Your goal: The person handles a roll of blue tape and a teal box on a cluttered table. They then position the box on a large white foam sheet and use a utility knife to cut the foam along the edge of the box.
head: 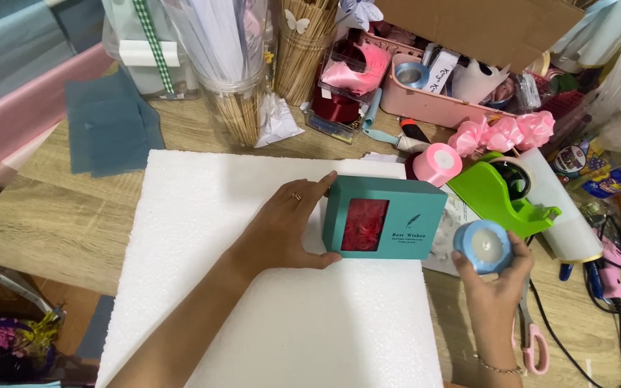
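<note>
Left hand (282, 230) grasps the teal gift box (384, 217), upright on the white foam board (253, 287) mid-table; right hand (494, 284) grips a blue ribbon roll (484, 246) just beside the box; box looks bare, no ribbon on it yet; green tape dispenser (501, 194) near right edge.

A gift-wrapping craft workshop, cluttered all over: ribbon spools (436, 163) and pink bows (503, 133) upper right, a green tape dispenser (501, 190), jars of wooden sticks (303, 50) at top, a glue gun (609, 269) far right.
</note>
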